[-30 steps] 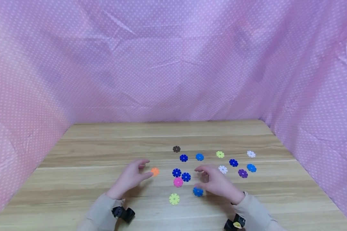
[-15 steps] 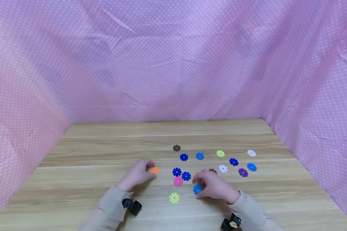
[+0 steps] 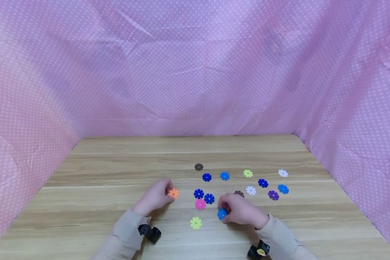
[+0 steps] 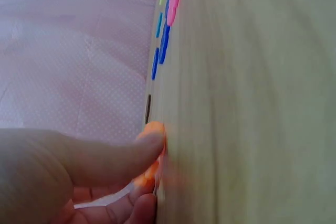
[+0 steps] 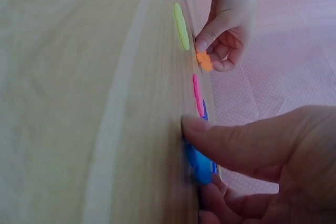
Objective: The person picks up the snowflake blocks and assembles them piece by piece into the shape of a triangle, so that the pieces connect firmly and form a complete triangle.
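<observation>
My left hand (image 3: 154, 196) pinches an orange snowflake disc (image 3: 173, 194), a flat plastic piece with a notched rim. In the right wrist view, that orange disc (image 5: 204, 61) stands tilted between thumb and fingers. To the right, a light blue snowflake disc (image 3: 222, 214) is gripped by my right hand (image 3: 242, 211), thumb on its near edge and fingers on its far side. Seen from the right wrist, the blue disc (image 5: 201, 167) is tipped up, partly hidden by the thumb. Between both hands lie a pink disc (image 3: 200, 204), dark blue discs (image 3: 209, 198) and a yellow-green disc (image 3: 196, 223).
Several more discs lie flat on the wooden table (image 3: 84, 202). A brown disc (image 3: 239, 194) is partly covered by the right hand. White (image 3: 251, 190), purple (image 3: 273, 195) and other discs spread to the right. Pink dotted cloth (image 3: 195, 72) hangs around the table.
The left hand has moved right and its fingers have closed on the orange disc. The right hand has come down slightly and now grips the light blue disc, uncovering part of a brown disc.
</observation>
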### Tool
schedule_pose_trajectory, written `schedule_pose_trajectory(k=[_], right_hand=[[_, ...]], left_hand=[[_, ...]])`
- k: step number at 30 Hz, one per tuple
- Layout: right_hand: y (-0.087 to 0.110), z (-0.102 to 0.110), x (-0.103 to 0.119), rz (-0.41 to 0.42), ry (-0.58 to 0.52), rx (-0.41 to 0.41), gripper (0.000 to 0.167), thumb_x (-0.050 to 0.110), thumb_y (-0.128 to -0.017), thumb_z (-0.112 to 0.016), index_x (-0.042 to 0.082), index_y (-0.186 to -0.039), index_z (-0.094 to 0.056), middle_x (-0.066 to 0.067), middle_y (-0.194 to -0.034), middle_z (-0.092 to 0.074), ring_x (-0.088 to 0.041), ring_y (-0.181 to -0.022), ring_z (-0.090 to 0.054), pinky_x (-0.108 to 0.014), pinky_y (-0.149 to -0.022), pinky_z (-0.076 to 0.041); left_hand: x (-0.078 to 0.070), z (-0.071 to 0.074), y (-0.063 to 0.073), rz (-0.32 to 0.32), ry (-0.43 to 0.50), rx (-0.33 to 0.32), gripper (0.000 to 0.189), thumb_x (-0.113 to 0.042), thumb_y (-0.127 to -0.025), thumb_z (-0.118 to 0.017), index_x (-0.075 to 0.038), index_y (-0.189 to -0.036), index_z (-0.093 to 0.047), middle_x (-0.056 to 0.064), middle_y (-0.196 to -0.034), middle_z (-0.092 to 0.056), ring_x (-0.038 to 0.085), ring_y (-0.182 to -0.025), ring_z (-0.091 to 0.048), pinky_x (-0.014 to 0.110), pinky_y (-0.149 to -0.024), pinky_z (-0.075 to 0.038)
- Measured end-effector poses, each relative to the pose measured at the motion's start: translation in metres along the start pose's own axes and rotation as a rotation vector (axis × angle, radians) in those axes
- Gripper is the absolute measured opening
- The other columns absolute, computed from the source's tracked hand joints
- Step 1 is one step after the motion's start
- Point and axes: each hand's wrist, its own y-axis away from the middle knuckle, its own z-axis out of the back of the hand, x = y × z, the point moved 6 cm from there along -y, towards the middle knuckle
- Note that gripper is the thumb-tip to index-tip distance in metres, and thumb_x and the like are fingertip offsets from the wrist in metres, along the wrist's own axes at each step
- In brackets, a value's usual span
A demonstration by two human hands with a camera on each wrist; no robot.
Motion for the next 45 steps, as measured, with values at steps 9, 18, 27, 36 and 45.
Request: schedule_pose_trajectory(k=[9,18,27,36,45], right_hand=[[-0.004,-0.003,0.003,0.051,-0.081,0.011,0.011,0.004,-0.079,-0.073,0.01,-0.079,-0.064,0.006,-0.075,-0.057,-0.008,-0.067,-0.05,-0.021,-0.061,-0.045],[-0.016,0.016,0.011,-0.015,-0.323,-0.185,0.004,0.008,-0.09,-0.062,0.004,-0.09,-0.063,-0.002,-0.073,-0.062,-0.016,-0.066,-0.062,-0.026,-0.059,-0.054],[-0.028,0.031,0.038,-0.032,-0.566,-0.326,0.026,0.01,-0.092,-0.061,-0.003,-0.114,-0.058,-0.014,-0.074,-0.067,-0.014,-0.063,-0.061,-0.029,-0.062,-0.056],[-0.032,0.033,0.05,0.01,-0.637,-0.353,0.025,0.009,-0.092,-0.061,-0.003,-0.114,-0.06,-0.013,-0.074,-0.068,-0.013,-0.062,-0.061,-0.024,-0.061,-0.055],[-0.032,0.029,0.056,0.012,-0.673,-0.317,0.026,0.01,-0.092,-0.061,-0.003,-0.115,-0.059,-0.013,-0.076,-0.068,-0.013,-0.064,-0.061,-0.025,-0.063,-0.056]], left_hand=[[-0.003,-0.002,0.008,-0.042,0.063,-0.053,0.012,0.0,-0.082,-0.067,-0.007,-0.09,-0.061,0.0,-0.078,-0.057,0.013,-0.069,-0.05,0.026,-0.061,-0.045],[-0.027,0.013,0.013,-0.116,0.21,-0.208,0.01,-0.005,-0.086,-0.066,-0.007,-0.096,-0.067,0.002,-0.084,-0.066,0.01,-0.074,-0.058,0.022,-0.067,-0.051],[-0.054,0.017,0.025,-0.24,0.352,-0.277,0.013,-0.002,-0.082,-0.069,-0.009,-0.093,-0.069,0.001,-0.085,-0.069,0.009,-0.076,-0.063,0.019,-0.072,-0.054],[-0.07,0.022,0.036,-0.376,0.302,-0.37,0.015,-0.001,-0.08,-0.072,-0.01,-0.092,-0.07,-0.002,-0.085,-0.07,0.008,-0.077,-0.064,0.023,-0.074,-0.055],[-0.07,0.021,0.039,-0.449,0.274,-0.428,0.016,0.0,-0.08,-0.072,-0.01,-0.092,-0.071,-0.002,-0.085,-0.07,0.007,-0.076,-0.064,0.023,-0.072,-0.056]])
